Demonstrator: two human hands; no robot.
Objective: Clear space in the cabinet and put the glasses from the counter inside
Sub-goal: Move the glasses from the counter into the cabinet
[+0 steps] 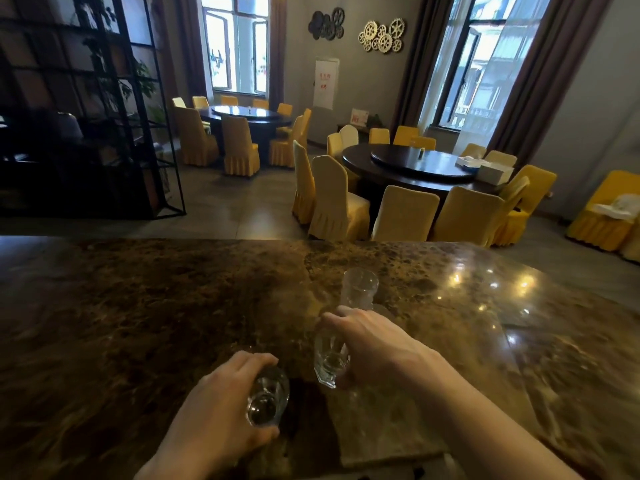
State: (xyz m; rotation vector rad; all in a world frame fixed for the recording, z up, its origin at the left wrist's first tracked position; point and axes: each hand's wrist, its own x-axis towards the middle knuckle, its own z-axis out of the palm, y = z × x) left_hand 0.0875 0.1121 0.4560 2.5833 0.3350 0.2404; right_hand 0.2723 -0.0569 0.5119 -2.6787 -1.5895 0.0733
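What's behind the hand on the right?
A third glass stands on the counter just behind the right hand. Its top shows, but the hand covers its base. Chairs are farther back.

Brown marble counter [145, 323], glossy, window glare at its right. Left hand [221, 407] wraps a clear glass [267, 400] tipped toward the camera. Right hand [372, 344] grips a faceted glass [329, 358] from above. Third glass [358, 289] stands upright just behind it. Beyond: round dark tables [408, 166], yellow-covered chairs [337, 202], black shelving frame [86, 109] left.
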